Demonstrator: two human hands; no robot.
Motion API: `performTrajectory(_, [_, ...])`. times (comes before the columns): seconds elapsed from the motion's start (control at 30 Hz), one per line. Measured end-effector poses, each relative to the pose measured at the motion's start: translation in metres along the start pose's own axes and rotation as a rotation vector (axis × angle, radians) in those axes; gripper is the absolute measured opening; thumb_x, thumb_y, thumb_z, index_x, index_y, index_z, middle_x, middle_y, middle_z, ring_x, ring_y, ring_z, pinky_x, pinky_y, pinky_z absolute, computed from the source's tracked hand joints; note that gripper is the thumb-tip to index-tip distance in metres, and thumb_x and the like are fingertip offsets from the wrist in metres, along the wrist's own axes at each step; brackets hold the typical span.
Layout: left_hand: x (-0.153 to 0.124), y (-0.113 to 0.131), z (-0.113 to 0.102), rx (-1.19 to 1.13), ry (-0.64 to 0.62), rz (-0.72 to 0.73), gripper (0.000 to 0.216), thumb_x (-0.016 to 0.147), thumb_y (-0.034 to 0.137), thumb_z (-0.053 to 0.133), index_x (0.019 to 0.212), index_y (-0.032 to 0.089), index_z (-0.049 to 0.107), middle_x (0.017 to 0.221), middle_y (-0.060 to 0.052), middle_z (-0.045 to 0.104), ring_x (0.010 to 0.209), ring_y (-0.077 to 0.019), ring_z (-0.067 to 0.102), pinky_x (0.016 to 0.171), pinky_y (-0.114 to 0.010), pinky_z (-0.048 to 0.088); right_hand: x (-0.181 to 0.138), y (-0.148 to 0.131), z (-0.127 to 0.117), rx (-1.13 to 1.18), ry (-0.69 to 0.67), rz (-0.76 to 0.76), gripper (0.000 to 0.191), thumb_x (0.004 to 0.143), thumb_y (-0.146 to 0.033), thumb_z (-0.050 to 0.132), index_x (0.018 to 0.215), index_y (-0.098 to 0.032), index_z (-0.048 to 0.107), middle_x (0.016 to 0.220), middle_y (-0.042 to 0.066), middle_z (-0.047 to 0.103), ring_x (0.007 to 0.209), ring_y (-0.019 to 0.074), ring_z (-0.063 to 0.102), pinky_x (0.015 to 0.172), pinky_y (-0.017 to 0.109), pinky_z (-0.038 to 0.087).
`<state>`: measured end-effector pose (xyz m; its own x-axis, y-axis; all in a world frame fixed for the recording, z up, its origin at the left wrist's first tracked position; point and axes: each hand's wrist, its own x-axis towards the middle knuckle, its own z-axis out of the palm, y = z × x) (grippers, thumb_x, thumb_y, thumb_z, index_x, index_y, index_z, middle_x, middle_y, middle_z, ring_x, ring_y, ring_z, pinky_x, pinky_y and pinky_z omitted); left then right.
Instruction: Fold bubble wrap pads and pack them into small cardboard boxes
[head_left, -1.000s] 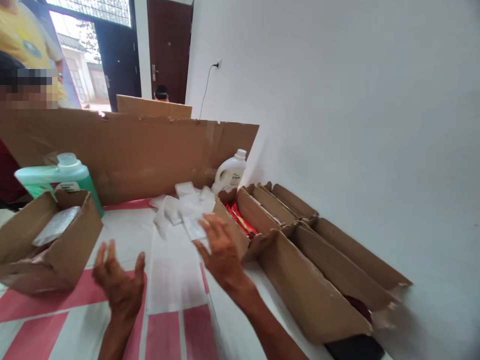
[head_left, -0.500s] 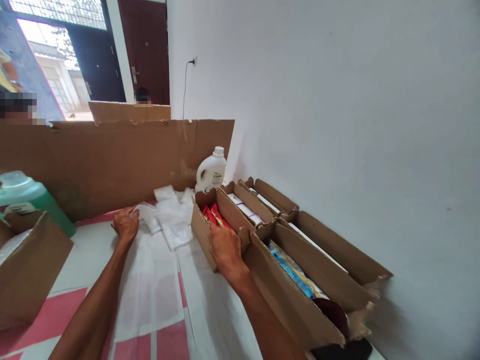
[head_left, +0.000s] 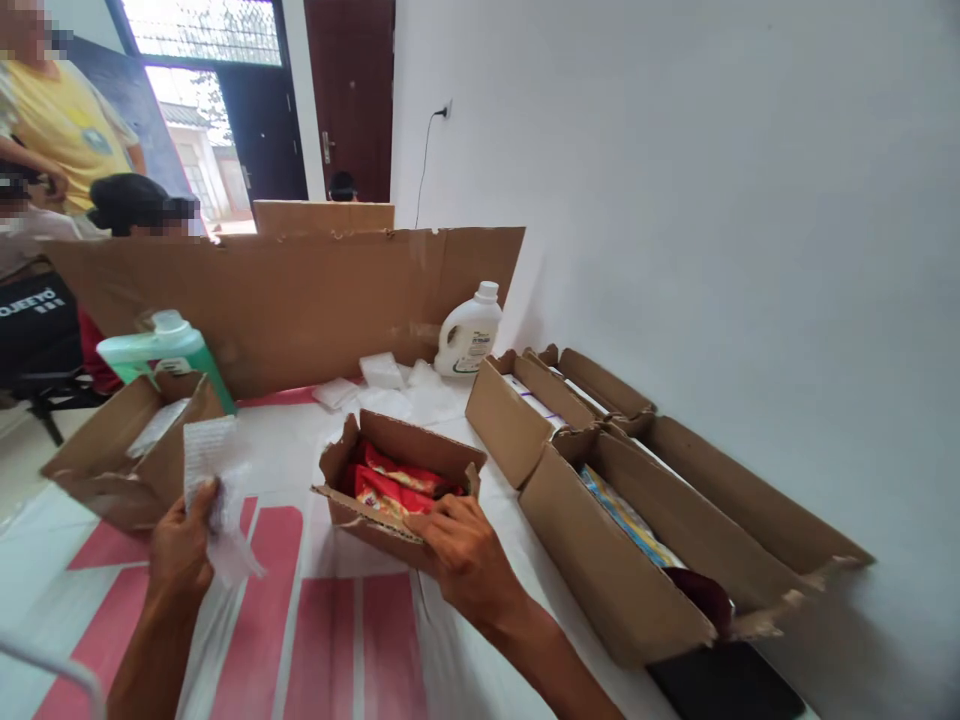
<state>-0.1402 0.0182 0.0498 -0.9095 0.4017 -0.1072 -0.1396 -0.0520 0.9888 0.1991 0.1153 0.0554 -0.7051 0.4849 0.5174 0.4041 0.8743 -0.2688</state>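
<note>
Two hands at a small open cardboard box of red packets on a red-and-white bench.

Head view: readable writing is scarce; white letters ending in "JEETO" show on a dark garment at the far left edge, and the label on the white jug by the wall is too small to read. The left hand pinches a clear bubble-wrap bag, held up and crumpled, near the left of the bench. The right hand rests with curled fingers on the near rim of the small box, which stands at the middle of the bench, flaps open, holding glossy red packets. Further right long cardboard trays line the wall; a green bottle stands far left behind another open box.
</note>
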Motion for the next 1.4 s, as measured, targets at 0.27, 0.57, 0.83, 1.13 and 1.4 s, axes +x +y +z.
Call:
performTrajectory(0.27, [-0.073, -0.016, -0.037, -0.091, -0.119, -0.236, 0.052, 0.053, 0.049, 0.088, 0.089, 0.017, 0.068, 0.067, 0.002, 0.066, 0.056, -0.0137, 0.06, 0.05, -0.025, 0.048, 0.078, 0.014, 0.039, -0.032, -0.042, -0.08, 0.03, 0.092, -0.008, 0.056, 0.11, -0.023, 0.075, 0.093, 0.007, 0.077, 0.104, 0.0273, 0.061, 0.102, 0.048, 0.037])
performTrajectory(0.57, [-0.137, -0.009, -0.061, 0.087, -0.282, -0.116, 0.053, 0.058, 0.064, 0.083, 0.073, 0.017, 0.063, 0.062, 0.005, 0.056, 0.055, -0.0098, 0.047, 0.051, -0.022, 0.038, 0.052, -0.068, -0.025, 0.273, 0.187, -0.012, 0.063, 0.091, -0.041, 0.071, 0.148, -0.026, 0.049, 0.143, 0.01, 0.058, 0.138, 0.0296, 0.047, 0.117, 0.051, 0.036])
performTrajectory(0.83, [-0.17, -0.001, -0.068, 0.265, -0.617, -0.094, 0.05, 0.059, 0.064, 0.081, 0.063, 0.017, 0.066, 0.06, 0.001, 0.057, 0.058, -0.0157, 0.053, 0.053, -0.026, 0.041, 0.029, -0.108, -0.057, 0.572, -0.223, -0.136, 0.05, 0.083, -0.02, 0.074, 0.131, -0.033, 0.066, 0.157, 0.003, 0.046, 0.147, 0.0272, 0.038, 0.12, 0.05, 0.029])
performTrajectory(1.13, [-0.153, -0.009, -0.092, 0.553, -0.304, 0.248, 0.068, 0.077, 0.08, 0.052, 0.105, 0.022, 0.072, 0.104, -0.008, 0.074, 0.089, -0.0264, 0.069, 0.085, -0.042, 0.054, -0.04, -0.084, 0.005, 1.028, -0.138, 0.523, 0.014, 0.088, -0.031, 0.064, 0.08, -0.019, 0.066, 0.07, -0.002, 0.068, 0.066, 0.0146, 0.065, 0.065, 0.025, 0.048])
performTrajectory(1.4, [-0.196, -0.022, -0.066, 0.654, -0.598, 0.901, 0.024, 0.095, 0.039, 0.059, 0.111, 0.025, 0.069, 0.105, -0.003, 0.073, 0.097, -0.0184, 0.069, 0.089, -0.032, 0.055, -0.106, -0.042, 0.034, 0.938, 0.002, 0.737, 0.015, 0.085, -0.031, 0.065, 0.077, -0.019, 0.064, 0.068, -0.002, 0.066, 0.066, 0.014, 0.062, 0.067, 0.025, 0.046])
